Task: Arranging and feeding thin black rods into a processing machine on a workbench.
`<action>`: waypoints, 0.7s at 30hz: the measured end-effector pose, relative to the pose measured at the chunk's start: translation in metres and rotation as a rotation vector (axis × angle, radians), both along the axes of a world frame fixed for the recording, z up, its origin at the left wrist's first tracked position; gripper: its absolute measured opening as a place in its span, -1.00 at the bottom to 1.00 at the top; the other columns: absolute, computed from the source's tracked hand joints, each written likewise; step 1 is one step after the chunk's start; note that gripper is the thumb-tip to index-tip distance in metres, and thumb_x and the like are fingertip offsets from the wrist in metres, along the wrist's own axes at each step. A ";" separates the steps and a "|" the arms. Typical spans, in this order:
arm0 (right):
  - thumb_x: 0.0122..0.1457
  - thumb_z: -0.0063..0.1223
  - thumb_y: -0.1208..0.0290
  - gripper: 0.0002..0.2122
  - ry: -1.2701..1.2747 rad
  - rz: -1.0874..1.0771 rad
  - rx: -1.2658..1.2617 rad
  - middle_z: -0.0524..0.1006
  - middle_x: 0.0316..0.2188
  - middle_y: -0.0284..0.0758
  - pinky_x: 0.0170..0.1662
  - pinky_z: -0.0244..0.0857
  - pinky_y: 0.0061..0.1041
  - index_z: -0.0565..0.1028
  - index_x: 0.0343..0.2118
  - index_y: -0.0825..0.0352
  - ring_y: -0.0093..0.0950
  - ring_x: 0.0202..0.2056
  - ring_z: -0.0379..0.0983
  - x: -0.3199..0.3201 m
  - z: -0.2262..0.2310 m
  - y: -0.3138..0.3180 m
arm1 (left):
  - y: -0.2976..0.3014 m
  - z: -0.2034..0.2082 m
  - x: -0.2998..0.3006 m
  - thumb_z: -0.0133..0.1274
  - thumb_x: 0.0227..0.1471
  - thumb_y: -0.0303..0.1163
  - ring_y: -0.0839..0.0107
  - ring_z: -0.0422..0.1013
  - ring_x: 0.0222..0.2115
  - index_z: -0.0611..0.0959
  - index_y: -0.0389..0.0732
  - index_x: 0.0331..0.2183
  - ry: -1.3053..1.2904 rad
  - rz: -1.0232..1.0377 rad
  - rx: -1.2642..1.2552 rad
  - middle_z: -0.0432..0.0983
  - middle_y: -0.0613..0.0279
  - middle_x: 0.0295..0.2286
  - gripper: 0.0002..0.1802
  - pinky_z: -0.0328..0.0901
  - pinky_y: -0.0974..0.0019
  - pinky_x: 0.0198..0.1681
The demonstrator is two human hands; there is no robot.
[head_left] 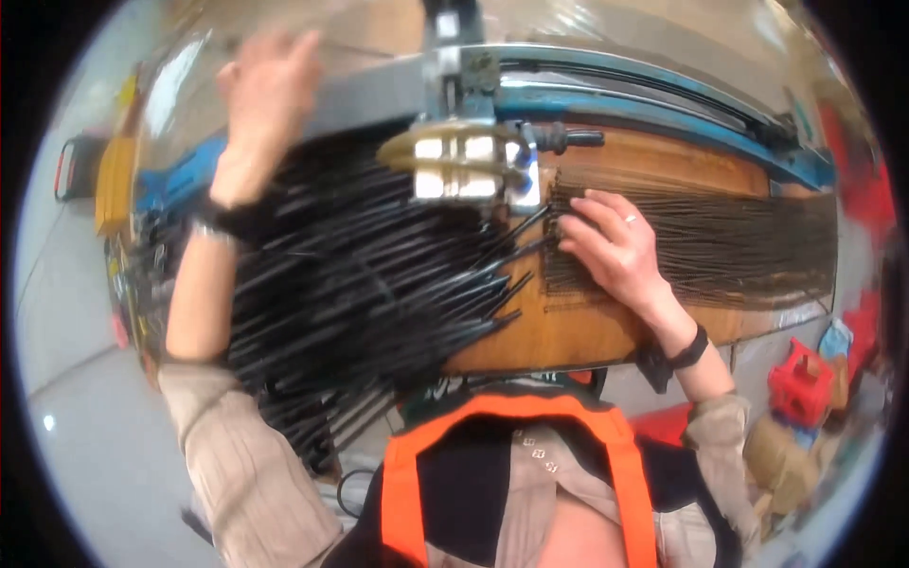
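A large pile of thin black rods or tubes [341,275] covers the left half of the wooden bench. My left hand [272,90] is raised at the far left, past the pile and near the blue rail. Motion smears its fingers, so its grip cannot be read. Beside a metal clamp block [461,163] with a yellowish hose, my right hand [614,244] hovers over the bench, fingers loosely stretched and apart. Its fingertips are close to the ends of a few black rods; contact is unclear. Under and right of that hand lies a bundle of thin dark wires or rods [739,241].
A blue linear rail [653,104] runs across the back of the wooden bench [530,331]. Clear plastic sheeting [360,28] lies behind it. At the left edge stands a yellow object [115,185]. A red plastic container [801,383] sits on the right among other items.
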State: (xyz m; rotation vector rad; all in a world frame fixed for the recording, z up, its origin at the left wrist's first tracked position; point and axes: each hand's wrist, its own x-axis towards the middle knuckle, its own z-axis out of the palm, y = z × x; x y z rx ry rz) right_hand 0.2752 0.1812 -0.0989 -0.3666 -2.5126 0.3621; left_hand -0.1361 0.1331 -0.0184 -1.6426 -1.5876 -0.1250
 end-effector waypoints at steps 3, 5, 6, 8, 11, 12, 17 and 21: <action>-0.09 0.32 0.53 -0.76 0.004 0.002 -0.059 0.53 -0.28 -0.24 -0.11 0.36 -0.30 0.57 -0.30 0.36 -0.20 -0.19 0.45 -0.008 0.001 -0.002 | -0.079 0.020 0.098 0.15 -0.04 -0.29 0.26 0.43 -0.44 0.62 0.02 -0.53 -0.338 0.033 -0.458 0.49 0.31 -0.55 -0.93 0.16 0.11 -0.35; -0.04 0.28 0.57 -0.83 0.011 -0.015 -0.169 0.51 -0.35 -0.24 -0.18 0.34 -0.33 0.55 -0.35 0.39 -0.25 -0.26 0.43 -0.015 0.017 -0.004 | -0.123 0.013 0.159 0.21 -0.12 -0.15 0.31 0.35 -0.41 0.59 0.02 -0.61 -0.534 0.078 -0.616 0.37 0.36 -0.55 -0.80 0.13 0.14 -0.31; -0.01 0.26 0.59 -0.86 0.019 -0.010 -0.255 0.50 -0.38 -0.25 -0.22 0.32 -0.34 0.54 -0.37 0.41 -0.28 -0.30 0.41 -0.021 0.028 -0.008 | -0.141 0.002 0.180 0.21 -0.12 -0.12 0.33 0.31 -0.35 0.58 0.02 -0.58 -0.562 0.144 -0.639 0.36 0.35 -0.48 -0.79 0.11 0.15 -0.27; 0.05 0.20 0.64 -0.91 0.016 -0.014 -0.352 0.47 -0.42 -0.23 -0.23 0.31 -0.46 0.53 -0.36 0.43 -0.35 -0.31 0.42 -0.024 0.038 -0.009 | -0.156 -0.031 0.204 0.17 -0.08 -0.21 0.31 0.30 -0.31 0.56 -0.04 -0.47 -0.656 0.204 -0.548 0.36 0.32 -0.43 -0.83 0.11 0.17 -0.23; 0.11 0.20 0.55 -0.93 0.053 0.012 -0.488 0.47 -0.48 -0.31 -0.35 0.27 -0.52 0.56 -0.35 0.40 -0.48 -0.41 0.38 -0.026 0.043 -0.015 | -0.156 -0.041 0.213 0.13 -0.05 -0.33 0.31 0.33 -0.34 0.55 -0.12 -0.44 -0.762 0.189 -0.317 0.35 0.31 -0.47 -0.88 0.19 0.23 -0.28; 0.17 0.16 0.50 -0.90 -0.034 -0.106 -0.630 0.44 -0.52 -0.36 -0.38 0.23 -0.57 0.56 -0.29 0.40 -0.56 -0.44 0.34 -0.026 0.044 -0.017 | -0.157 -0.043 0.214 0.13 -0.05 -0.33 0.31 0.33 -0.34 0.55 -0.12 -0.44 -0.748 0.221 -0.298 0.35 0.31 -0.47 -0.88 0.19 0.23 -0.28; 0.29 0.05 0.37 -0.78 -0.114 -0.123 -1.071 0.34 -0.57 -0.48 -0.42 0.13 -0.69 0.56 -0.12 0.40 -0.72 -0.47 0.24 -0.017 0.032 -0.020 | -0.162 -0.035 0.214 0.10 -0.09 -0.39 0.36 0.39 -0.41 0.55 -0.14 -0.44 -0.855 0.037 -0.230 0.37 0.32 -0.51 -0.91 0.33 0.31 -0.40; 0.29 0.04 0.37 -0.77 -0.022 -0.130 -1.140 0.37 -0.56 -0.49 -0.39 0.14 -0.68 0.57 -0.10 0.39 -0.67 -0.46 0.25 -0.009 0.026 -0.020 | -0.162 -0.021 0.213 0.08 -0.12 -0.43 0.36 0.43 -0.45 0.55 -0.16 -0.41 -0.806 -0.024 -0.258 0.40 0.30 -0.52 -0.88 0.40 0.35 -0.47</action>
